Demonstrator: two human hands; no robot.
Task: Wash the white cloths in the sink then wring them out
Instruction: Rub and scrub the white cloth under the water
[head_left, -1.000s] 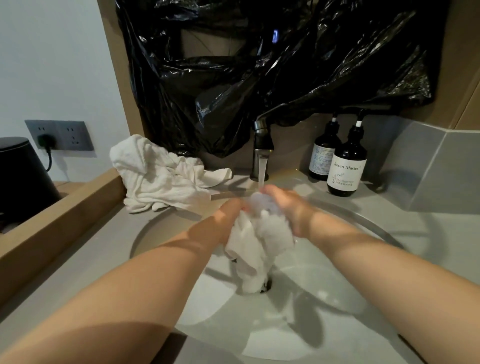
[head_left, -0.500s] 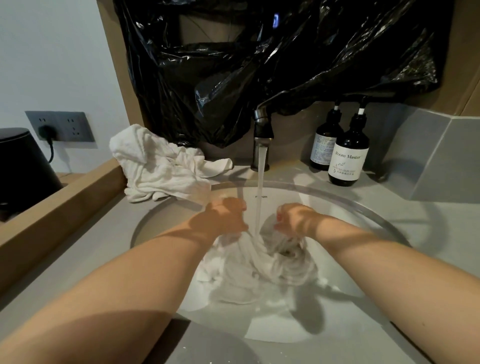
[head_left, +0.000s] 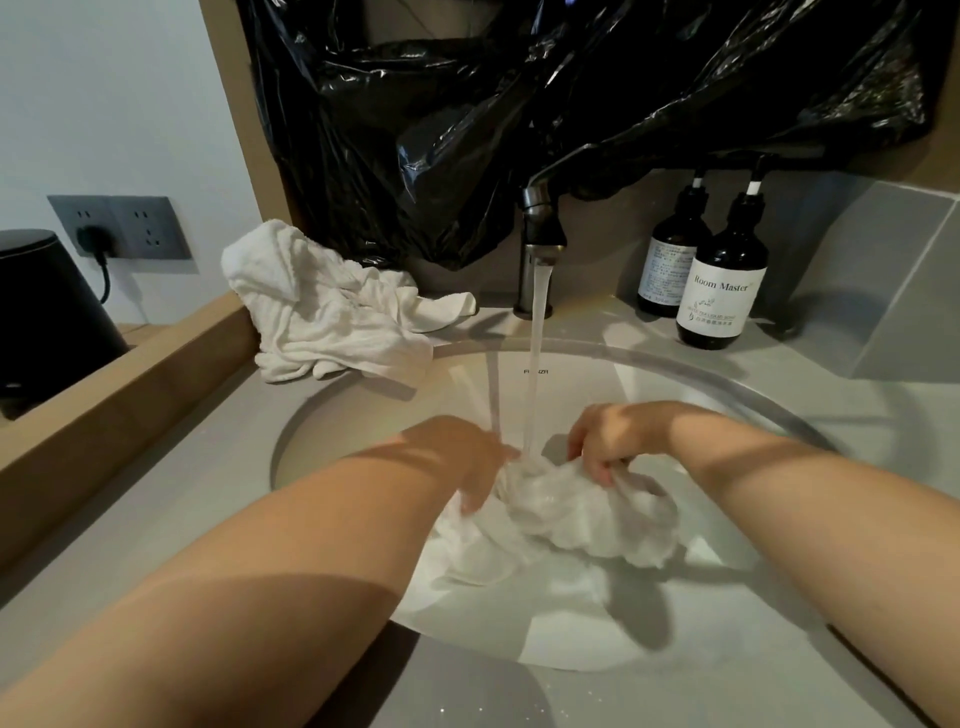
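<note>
Left hand (head_left: 457, 457) and right hand (head_left: 613, 436) both clutch one wet cloth (head_left: 587, 514), now lower in the sink (head_left: 597, 384) than before; two bottles (head_left: 719, 291) behind it.

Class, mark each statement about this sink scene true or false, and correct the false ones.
1. Water runs from the tap. True.
2. The left hand and right hand are both on the wet cloth in the sink. True.
3. The pile of cloths lies right of the tap. False: it lies on the counter, left of the tap.
4. Three dark bottles stand by the wall. False: there are two.
5. A plug sits in the wall socket. True.
</note>
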